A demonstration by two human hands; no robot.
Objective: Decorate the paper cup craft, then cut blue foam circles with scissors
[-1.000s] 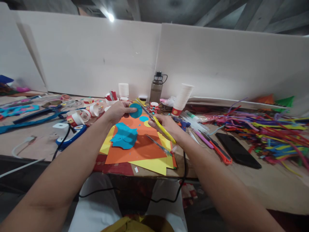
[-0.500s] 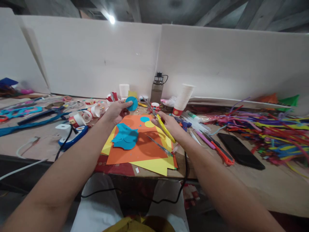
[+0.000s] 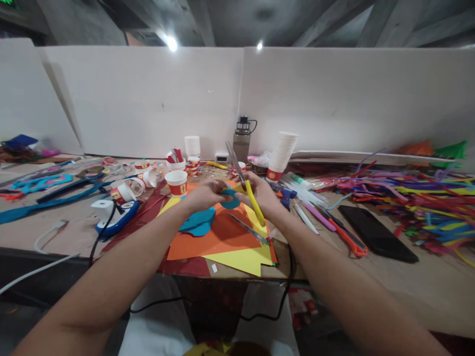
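My left hand (image 3: 208, 194) pinches a round blue paper disc (image 3: 230, 200) above the papers. From the other side my right hand (image 3: 260, 195) touches or pinches the disc's edge while holding yellow-handled scissors (image 3: 254, 206), their blades slanting up and away. A bit of yellow paper shows behind the disc, partly hidden by my hands. Below lies an orange sheet (image 3: 218, 243) on top of yellow paper (image 3: 241, 260). A cut blue paper scrap (image 3: 200, 223) and a thin pen (image 3: 249, 229) rest on the orange sheet.
A paper cup (image 3: 176, 183) stands beyond my left hand. At the back are a water bottle (image 3: 242, 139) and a cup stack (image 3: 284, 154). A blue power strip (image 3: 118, 221) sits left; a phone (image 3: 376, 232), orange-handled cutter (image 3: 349, 240) and colourful pipe cleaners (image 3: 419, 198) lie right.
My left hand has brought the blue disc right and down to my right hand, uncovering the paper cup behind. My right hand still holds the scissors, their blades now pointing more upward.
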